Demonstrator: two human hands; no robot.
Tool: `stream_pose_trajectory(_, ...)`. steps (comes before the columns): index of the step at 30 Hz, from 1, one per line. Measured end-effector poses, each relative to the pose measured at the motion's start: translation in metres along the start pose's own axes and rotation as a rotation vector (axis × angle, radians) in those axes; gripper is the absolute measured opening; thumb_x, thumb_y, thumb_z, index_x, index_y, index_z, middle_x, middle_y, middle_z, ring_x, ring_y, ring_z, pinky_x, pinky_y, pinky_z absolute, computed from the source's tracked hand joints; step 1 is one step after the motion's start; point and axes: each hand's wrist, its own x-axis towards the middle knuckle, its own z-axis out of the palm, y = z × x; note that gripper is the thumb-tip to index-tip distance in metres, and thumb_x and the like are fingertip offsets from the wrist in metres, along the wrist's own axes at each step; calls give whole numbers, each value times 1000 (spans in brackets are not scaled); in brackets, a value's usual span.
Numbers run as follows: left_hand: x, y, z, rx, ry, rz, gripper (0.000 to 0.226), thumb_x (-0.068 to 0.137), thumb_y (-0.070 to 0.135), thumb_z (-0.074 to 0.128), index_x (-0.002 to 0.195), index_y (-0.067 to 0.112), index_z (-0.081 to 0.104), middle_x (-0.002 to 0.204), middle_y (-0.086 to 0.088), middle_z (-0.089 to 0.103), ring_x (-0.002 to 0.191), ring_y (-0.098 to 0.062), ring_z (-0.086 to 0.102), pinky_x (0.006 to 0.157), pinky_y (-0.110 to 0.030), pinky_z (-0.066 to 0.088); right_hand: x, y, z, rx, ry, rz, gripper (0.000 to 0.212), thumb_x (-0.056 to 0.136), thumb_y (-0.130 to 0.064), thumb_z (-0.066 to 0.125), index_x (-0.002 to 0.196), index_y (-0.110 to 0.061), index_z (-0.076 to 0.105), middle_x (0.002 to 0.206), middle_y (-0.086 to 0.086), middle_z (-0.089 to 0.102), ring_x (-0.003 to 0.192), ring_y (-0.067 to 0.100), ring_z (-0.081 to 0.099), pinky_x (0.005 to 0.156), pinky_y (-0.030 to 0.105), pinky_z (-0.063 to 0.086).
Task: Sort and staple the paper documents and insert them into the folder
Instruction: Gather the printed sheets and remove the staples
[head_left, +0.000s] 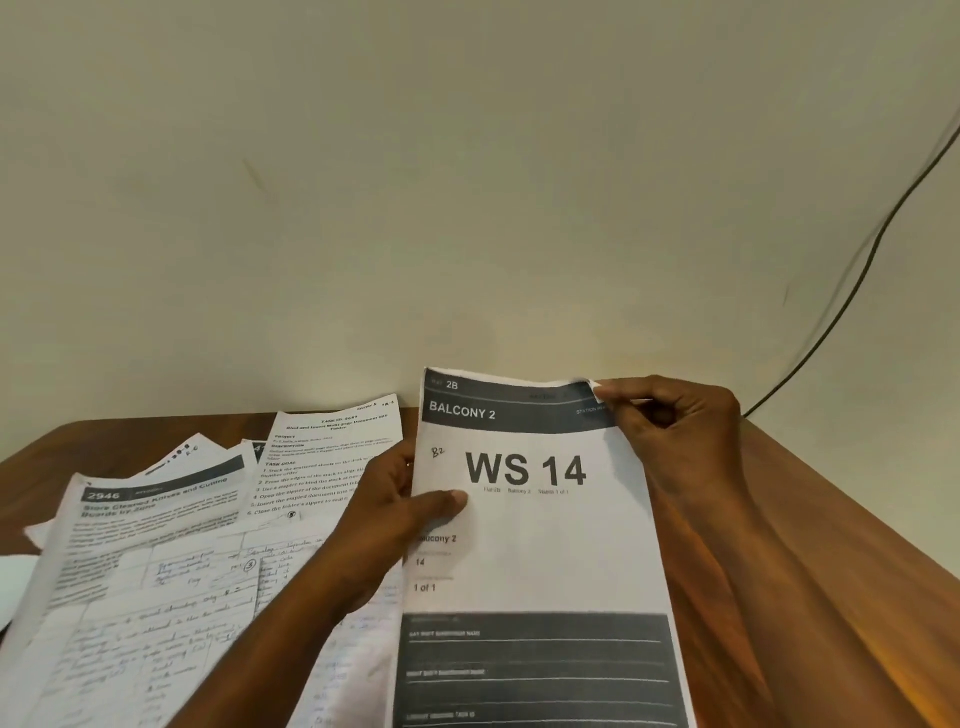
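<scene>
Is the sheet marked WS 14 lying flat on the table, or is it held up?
Held up. The left hand and right hand pinch the WS 14 sheet; its top stands against the wall.

Most of the view is taken up by a plain cream wall (467, 182), painted flat and marked here and there with a few faint scuffs. A thin dark cable (878, 234) is seen hanging down the right side of it, curving toward the back edge of the table. The table (810, 519) is brown wood with a smooth, slightly glossy top, pushed right up against the wall. A warm orange sheen is picked up along its lower right part. The lighting is soft and even, with no hard shadows thrown on the wall.
</scene>
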Motion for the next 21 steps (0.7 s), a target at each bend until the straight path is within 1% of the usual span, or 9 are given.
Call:
stream_pose_trajectory(3, 1, 6, -5, 51, 72, 83, 31, 94, 7, 72, 122, 20, 67, 107, -2, 81, 95, -24, 79, 70, -38, 63, 1, 3, 1, 5, -42, 17, 19, 87, 2, 78, 92, -15, 84, 91, -5, 81, 88, 6, 77, 85, 21, 61)
stream_pose_trajectory(5, 3, 9, -8, 59, 180, 126, 24, 95, 10, 73, 117, 19, 69, 97, -2, 82, 88, -22, 79, 61, -36, 62, 0, 5, 2, -4, -66, 15, 24, 86, 3, 77, 89, -20, 84, 90, -6, 80, 88, 6, 77, 86, 22, 61)
stream_pose_trajectory(8, 5, 12, -16, 84, 295, 176, 18, 96, 13, 73, 113, 18, 75, 90, -5, 82, 81, -28, 79, 61, -38, 61, 0, 8, 6, 9, -92, 21, 36, 87, 7, 75, 84, -28, 82, 86, -11, 81, 87, 6, 77, 85, 23, 61)
stream_pose_trajectory(10, 6, 14, -19, 99, 322, 197, 15, 96, 13, 72, 109, 19, 77, 89, -5, 81, 79, -28, 79, 62, -37, 60, -1, 9, 8, 33, -118, 32, 37, 88, 8, 73, 83, -28, 82, 87, -9, 81, 87, 9, 77, 85, 28, 62)
stream_pose_trajectory(12, 7, 13, -21, 115, 335, 174, 14, 94, 21, 76, 108, 20, 77, 88, -2, 82, 80, -26, 79, 63, -38, 62, -3, 9, 10, 74, -137, 37, 35, 88, 8, 73, 84, -25, 82, 89, -6, 81, 88, 13, 78, 86, 34, 63)
stream_pose_trajectory(15, 8, 9, -20, 201, 376, 126, 41, 79, 43, 84, 115, 25, 74, 99, 4, 81, 89, -18, 78, 66, -35, 64, -7, 7, 14, 89, -130, 34, 28, 88, 2, 76, 89, -25, 82, 90, -6, 81, 86, 16, 77, 83, 39, 64)
stream_pose_trajectory(18, 6, 4, -16, 596, 504, 281, 64, 74, 49, 90, 130, 34, 63, 123, 16, 67, 108, -6, 66, 83, -30, 58, -14, -1, 21, 35, -141, -56, 37, 87, -2, 79, 103, -35, 77, 96, -15, 79, 87, 9, 76, 81, 28, 64)
stream_pose_trajectory(20, 3, 4, -9, 748, 533, 399, 66, 73, 48, 92, 129, 36, 60, 127, 16, 60, 113, -5, 59, 87, -26, 53, -19, -4, 25, -58, -172, -185, 42, 86, -2, 81, 112, -34, 74, 101, -19, 77, 89, 4, 76, 77, 21, 62)
stream_pose_trajectory(21, 1, 6, -4, 745, 522, 409, 59, 73, 48, 92, 122, 35, 63, 121, 17, 63, 107, -4, 60, 84, -20, 50, -21, -4, 27, -120, -191, -247, 41, 85, -5, 82, 116, -31, 74, 103, -19, 77, 89, 2, 75, 75, 20, 62)
